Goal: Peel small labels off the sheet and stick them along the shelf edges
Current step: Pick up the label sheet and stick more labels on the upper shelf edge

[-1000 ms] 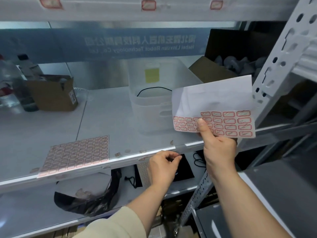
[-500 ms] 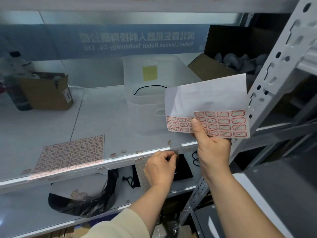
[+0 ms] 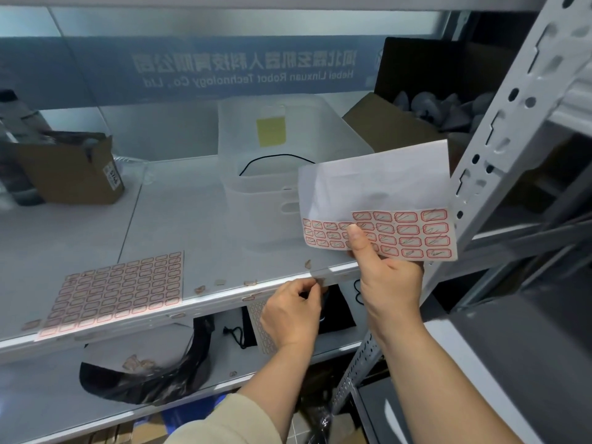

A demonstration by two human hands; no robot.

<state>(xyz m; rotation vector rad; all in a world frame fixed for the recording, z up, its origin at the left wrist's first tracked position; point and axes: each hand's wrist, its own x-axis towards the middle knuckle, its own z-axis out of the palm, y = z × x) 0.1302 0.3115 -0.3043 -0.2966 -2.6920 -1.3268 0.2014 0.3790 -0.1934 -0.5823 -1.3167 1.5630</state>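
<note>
**Fingertips at the shelf edge**

Left hand (image 3: 290, 310) presses pinched fingertips against the shelf edge (image 3: 224, 299); whether a label sits between them, I cannot tell. At its two o'clock, the right hand (image 3: 389, 280) pinches the label sheet (image 3: 400, 232), thumb on top. A second label sheet (image 3: 118, 290) lies at nine o'clock.

**Readable text on the shelf**

I can read one sign: the blue banner (image 3: 224, 68) behind the shelf shows, mirrored, "Hebei Linxuan Robot Technology Co., Ltd" under a line of Chinese characters I can't make out reliably. The cardboard box (image 3: 73, 174) at left carries a small sticker (image 3: 116, 178), too blurred for me to read. The red-bordered labels on the sheet (image 3: 400, 233) hold only scribbles.
</note>
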